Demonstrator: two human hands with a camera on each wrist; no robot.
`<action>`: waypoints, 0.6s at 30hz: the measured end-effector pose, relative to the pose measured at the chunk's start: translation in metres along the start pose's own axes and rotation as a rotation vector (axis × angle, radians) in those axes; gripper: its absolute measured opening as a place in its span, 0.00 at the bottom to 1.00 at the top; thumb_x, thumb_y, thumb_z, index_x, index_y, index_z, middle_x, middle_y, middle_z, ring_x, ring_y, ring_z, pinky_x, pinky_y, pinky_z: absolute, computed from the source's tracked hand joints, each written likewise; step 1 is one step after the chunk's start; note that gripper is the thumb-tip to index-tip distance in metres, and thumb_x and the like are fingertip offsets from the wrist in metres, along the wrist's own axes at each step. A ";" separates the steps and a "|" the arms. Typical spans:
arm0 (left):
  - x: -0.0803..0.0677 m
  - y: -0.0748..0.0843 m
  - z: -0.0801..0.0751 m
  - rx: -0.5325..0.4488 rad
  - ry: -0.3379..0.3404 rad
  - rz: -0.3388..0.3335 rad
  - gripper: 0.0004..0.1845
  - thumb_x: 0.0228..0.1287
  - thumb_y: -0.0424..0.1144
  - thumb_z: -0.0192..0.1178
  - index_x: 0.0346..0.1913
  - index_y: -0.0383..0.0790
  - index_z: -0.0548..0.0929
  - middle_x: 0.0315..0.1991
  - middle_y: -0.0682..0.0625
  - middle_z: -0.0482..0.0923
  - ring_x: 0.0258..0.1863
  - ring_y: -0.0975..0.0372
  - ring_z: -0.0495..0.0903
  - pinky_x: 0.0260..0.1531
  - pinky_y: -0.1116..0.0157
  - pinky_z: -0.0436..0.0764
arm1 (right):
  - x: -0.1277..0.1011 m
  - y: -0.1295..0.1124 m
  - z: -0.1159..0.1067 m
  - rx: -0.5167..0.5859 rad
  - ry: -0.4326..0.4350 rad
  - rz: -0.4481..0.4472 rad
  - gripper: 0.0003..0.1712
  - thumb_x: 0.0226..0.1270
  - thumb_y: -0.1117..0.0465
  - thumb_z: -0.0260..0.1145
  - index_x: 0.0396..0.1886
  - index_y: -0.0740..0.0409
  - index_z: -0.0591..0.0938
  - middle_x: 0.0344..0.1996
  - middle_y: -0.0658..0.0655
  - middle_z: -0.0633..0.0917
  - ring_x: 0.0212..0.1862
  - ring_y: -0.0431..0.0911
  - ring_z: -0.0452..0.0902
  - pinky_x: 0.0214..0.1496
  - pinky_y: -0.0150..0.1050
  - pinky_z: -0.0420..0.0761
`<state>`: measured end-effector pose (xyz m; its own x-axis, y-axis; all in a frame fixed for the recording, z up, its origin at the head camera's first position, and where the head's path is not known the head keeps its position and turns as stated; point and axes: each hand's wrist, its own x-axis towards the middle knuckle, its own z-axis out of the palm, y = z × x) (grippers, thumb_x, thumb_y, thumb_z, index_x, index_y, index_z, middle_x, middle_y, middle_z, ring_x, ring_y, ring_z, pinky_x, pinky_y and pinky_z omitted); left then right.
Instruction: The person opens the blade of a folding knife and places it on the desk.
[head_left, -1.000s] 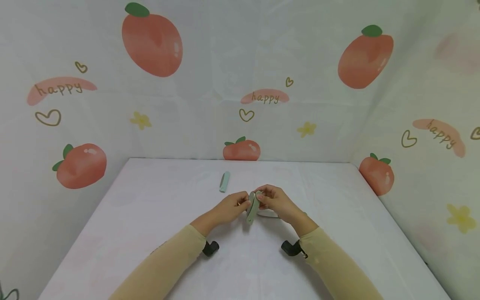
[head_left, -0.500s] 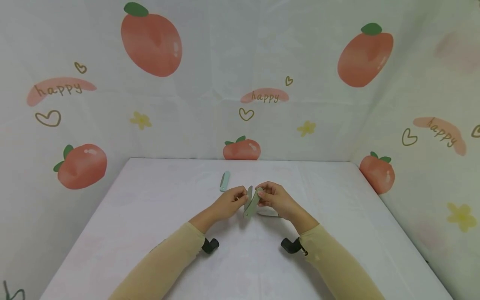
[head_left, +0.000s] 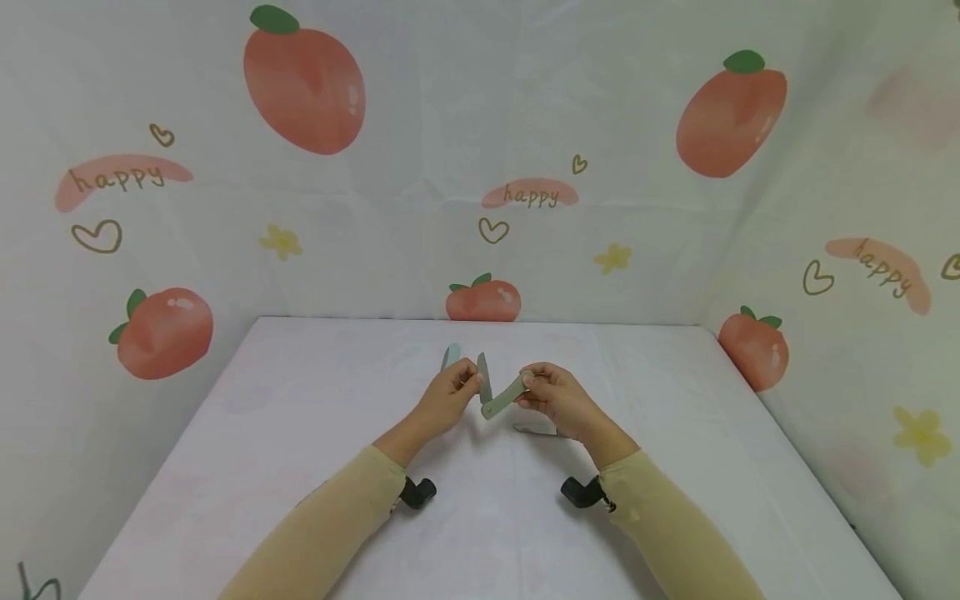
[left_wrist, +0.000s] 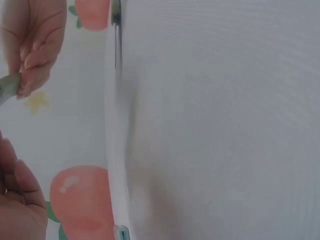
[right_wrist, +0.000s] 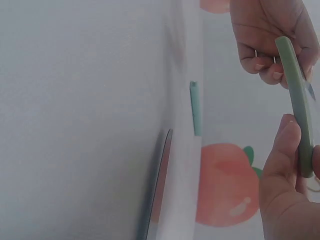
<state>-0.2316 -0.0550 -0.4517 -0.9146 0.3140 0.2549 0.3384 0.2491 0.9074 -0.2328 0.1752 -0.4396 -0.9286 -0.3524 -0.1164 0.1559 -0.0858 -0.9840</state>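
Above the middle of the table I hold a green folding knife, half unfolded into a V with its pivot at the bottom. My left hand (head_left: 444,398) pinches the blade (head_left: 483,377) between thumb and fingers. Between the thumb and fingers of my right hand (head_left: 561,400) is the far end of the green handle (head_left: 502,400). From the right wrist, the handle (right_wrist: 295,95) is seen edge-on, with most of the blade hidden. In the left wrist view, only the tip of the green handle (left_wrist: 9,86) shows.
A second knife (head_left: 536,429) lies on the table below my right hand, its blade out and its handle mostly hidden. A pale turquoise folding knife (head_left: 452,354) lies farther back, partly behind my left hand. A white sheet with printed fruit surrounds the white table (head_left: 360,358).
The blade has swung away from the handle, widening the gap between them. My left hand has moved left and up with the blade; the right has risen slightly.
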 end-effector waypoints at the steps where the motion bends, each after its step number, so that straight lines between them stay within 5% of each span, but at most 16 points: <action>1: 0.000 -0.001 0.000 -0.013 0.009 -0.002 0.07 0.77 0.33 0.52 0.36 0.38 0.74 0.32 0.51 0.76 0.32 0.59 0.74 0.32 0.66 0.70 | 0.001 0.001 0.000 0.016 0.002 0.000 0.13 0.79 0.66 0.54 0.55 0.71 0.69 0.39 0.54 0.81 0.39 0.43 0.82 0.45 0.33 0.82; 8: 0.001 -0.005 -0.002 -0.095 -0.037 -0.037 0.05 0.78 0.30 0.48 0.41 0.31 0.72 0.35 0.46 0.77 0.39 0.59 0.76 0.44 0.63 0.76 | 0.004 0.003 -0.002 0.052 0.010 0.039 0.13 0.79 0.66 0.54 0.56 0.72 0.69 0.39 0.55 0.80 0.38 0.43 0.82 0.44 0.32 0.82; 13: -0.001 0.001 -0.010 -0.051 -0.081 -0.108 0.04 0.76 0.31 0.52 0.46 0.33 0.71 0.35 0.47 0.80 0.38 0.61 0.78 0.43 0.62 0.77 | 0.003 -0.002 -0.003 -0.017 -0.006 0.040 0.17 0.80 0.66 0.53 0.58 0.75 0.67 0.39 0.55 0.80 0.39 0.43 0.81 0.44 0.32 0.82; 18: 0.003 0.005 -0.019 0.036 -0.081 -0.178 0.05 0.71 0.34 0.59 0.41 0.36 0.75 0.30 0.50 0.84 0.34 0.61 0.81 0.38 0.65 0.76 | 0.004 -0.005 -0.004 -0.076 -0.038 0.035 0.19 0.79 0.66 0.55 0.59 0.77 0.67 0.39 0.56 0.81 0.39 0.43 0.81 0.44 0.33 0.82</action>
<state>-0.2369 -0.0707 -0.4402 -0.9404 0.3342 0.0624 0.1819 0.3396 0.9228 -0.2384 0.1778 -0.4356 -0.9093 -0.3893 -0.1469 0.1604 -0.0023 -0.9870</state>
